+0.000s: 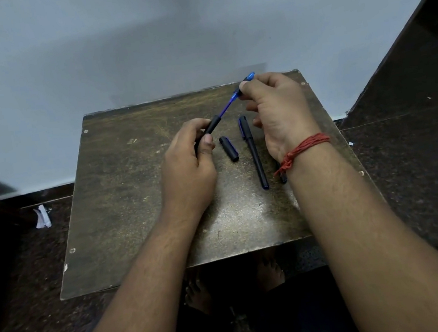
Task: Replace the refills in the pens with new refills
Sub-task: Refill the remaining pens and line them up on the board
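Note:
My left hand (190, 166) grips a black pen barrel (213, 124) above the worn wooden board (132, 191). A thin blue refill (228, 106) sticks partway out of the barrel's upper end. My right hand (277, 113) pinches the refill's blue tip section (248, 77) between thumb and fingers. A loose black cap (229, 148) lies on the board between my hands. A whole capped black pen (253, 151) lies beside it. Another dark pen (282, 177) is mostly hidden under my right wrist.
The board sits low against a pale wall (114, 54). Dark speckled floor (421, 167) surrounds it. A scrap of white paper (42, 217) lies on the floor to the left. Bare feet (271, 273) show below the board's near edge.

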Available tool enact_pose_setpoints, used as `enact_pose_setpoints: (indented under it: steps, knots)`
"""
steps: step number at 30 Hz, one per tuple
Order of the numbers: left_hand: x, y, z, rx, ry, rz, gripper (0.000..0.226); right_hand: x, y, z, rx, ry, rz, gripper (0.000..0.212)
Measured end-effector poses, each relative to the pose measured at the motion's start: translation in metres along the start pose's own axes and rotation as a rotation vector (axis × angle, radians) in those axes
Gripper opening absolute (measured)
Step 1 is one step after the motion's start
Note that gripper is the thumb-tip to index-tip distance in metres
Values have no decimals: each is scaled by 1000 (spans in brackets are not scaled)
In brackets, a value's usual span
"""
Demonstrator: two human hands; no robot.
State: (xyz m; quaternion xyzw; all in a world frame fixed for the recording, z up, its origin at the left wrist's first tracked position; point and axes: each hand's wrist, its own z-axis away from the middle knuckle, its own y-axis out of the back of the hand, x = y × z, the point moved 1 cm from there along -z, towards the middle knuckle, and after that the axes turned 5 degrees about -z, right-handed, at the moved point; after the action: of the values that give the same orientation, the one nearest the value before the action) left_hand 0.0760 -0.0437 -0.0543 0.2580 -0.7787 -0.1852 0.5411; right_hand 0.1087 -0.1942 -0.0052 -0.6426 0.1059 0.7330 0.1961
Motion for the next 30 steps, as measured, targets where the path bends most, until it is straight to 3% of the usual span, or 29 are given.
enact_pose_setpoints:
  steps: [8,19,26,30]
  knots:
    - [1,0,0,10,12,28,21,1,-8,6,-179,31,66,11]
    - [4,4,0,34,26,67,21,1,-9,7,-296,-2,101,12]
    - [6,2,1,46,-45,64,21,2,-4,1,-353,19,44,24]
    - [7,1,1,40,-46,61,20,4,4,-1,-381,58,146,33]
